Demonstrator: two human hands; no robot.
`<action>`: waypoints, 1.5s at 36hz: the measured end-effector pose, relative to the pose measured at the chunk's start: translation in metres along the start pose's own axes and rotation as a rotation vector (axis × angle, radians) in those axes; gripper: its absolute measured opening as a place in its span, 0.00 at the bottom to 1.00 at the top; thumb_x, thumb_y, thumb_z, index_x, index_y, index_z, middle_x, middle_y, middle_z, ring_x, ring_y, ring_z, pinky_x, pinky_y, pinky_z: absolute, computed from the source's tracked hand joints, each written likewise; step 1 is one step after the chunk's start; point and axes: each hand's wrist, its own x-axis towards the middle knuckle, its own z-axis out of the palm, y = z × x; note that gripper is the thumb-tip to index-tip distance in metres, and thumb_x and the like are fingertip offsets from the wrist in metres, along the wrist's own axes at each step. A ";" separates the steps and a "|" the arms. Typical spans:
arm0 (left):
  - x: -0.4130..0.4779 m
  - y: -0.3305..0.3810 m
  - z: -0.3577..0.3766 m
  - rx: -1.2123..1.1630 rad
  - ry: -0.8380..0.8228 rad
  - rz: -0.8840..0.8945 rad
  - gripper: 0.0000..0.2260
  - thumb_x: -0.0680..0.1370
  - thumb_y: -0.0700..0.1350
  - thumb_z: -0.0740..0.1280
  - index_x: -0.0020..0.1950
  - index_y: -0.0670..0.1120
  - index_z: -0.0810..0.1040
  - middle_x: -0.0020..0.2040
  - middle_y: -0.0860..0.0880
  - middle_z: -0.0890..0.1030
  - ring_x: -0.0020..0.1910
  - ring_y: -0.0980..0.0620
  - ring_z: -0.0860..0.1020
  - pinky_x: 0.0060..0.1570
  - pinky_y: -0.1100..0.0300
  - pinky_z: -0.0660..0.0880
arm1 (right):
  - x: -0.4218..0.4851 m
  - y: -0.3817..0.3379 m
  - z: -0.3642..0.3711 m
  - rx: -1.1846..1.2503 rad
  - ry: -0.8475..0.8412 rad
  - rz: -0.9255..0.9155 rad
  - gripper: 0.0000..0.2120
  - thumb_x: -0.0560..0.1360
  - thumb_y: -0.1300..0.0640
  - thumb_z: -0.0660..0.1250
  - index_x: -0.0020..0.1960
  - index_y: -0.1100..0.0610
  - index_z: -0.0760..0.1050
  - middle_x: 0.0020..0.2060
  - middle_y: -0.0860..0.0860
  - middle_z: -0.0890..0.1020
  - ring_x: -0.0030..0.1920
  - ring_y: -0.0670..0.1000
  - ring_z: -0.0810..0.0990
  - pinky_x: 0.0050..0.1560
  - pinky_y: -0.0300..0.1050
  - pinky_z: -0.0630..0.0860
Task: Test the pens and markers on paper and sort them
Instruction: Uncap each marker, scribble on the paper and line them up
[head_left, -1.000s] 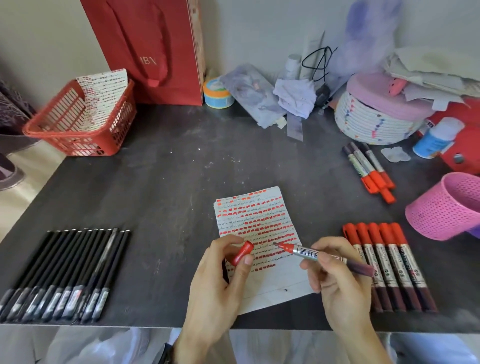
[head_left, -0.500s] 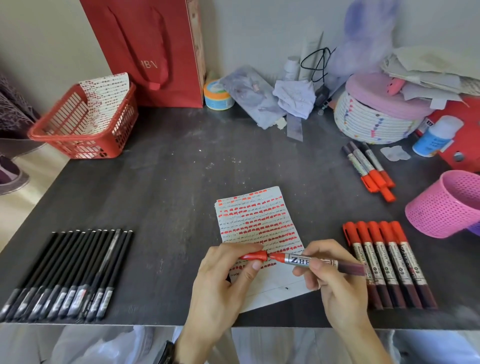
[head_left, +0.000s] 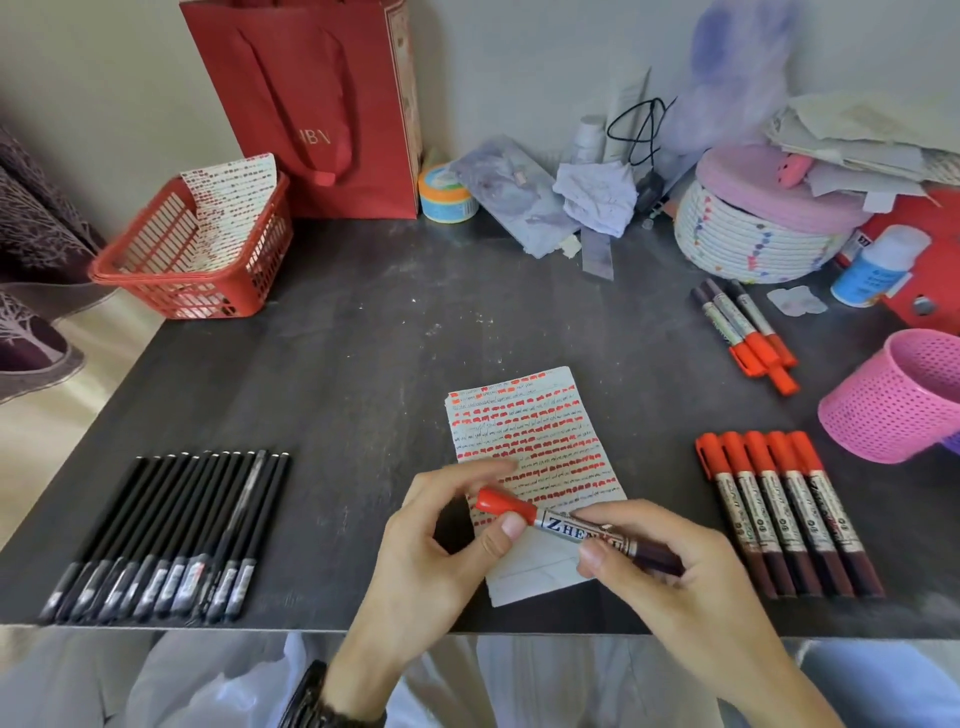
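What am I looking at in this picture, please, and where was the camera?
There is no machine here: a person works with two bare hands, and the camera sits on their head, looking forward and down at a dark table. The left hand pinches the red cap of a marker while the right hand grips its barrel, above a sheet of paper covered with red test marks. A row of black pens lies to the left; five red markers lie in a row to the right, with three more farther back. A pink cup is at the right edge, and a red basket holding another marked sheet sits at the back left.
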 end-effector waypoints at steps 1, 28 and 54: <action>0.001 0.003 -0.001 -0.071 -0.021 -0.004 0.20 0.75 0.58 0.72 0.66 0.56 0.78 0.59 0.51 0.81 0.64 0.44 0.78 0.62 0.50 0.76 | -0.004 -0.001 0.005 0.020 0.016 -0.001 0.12 0.72 0.44 0.72 0.55 0.42 0.83 0.45 0.47 0.87 0.47 0.46 0.86 0.47 0.33 0.78; 0.022 0.059 0.045 -1.132 -0.062 -0.632 0.22 0.79 0.50 0.58 0.27 0.52 0.53 0.23 0.54 0.51 0.19 0.56 0.49 0.16 0.68 0.49 | -0.075 -0.008 0.113 0.294 0.691 0.144 0.06 0.69 0.50 0.71 0.44 0.40 0.82 0.30 0.44 0.82 0.29 0.43 0.76 0.33 0.30 0.71; 0.032 -0.013 -0.009 0.676 0.149 -0.035 0.16 0.81 0.60 0.58 0.65 0.56 0.76 0.63 0.56 0.79 0.67 0.50 0.73 0.65 0.50 0.70 | -0.053 0.031 -0.082 -0.373 0.667 0.192 0.10 0.78 0.46 0.66 0.59 0.42 0.77 0.45 0.41 0.85 0.49 0.44 0.82 0.51 0.38 0.72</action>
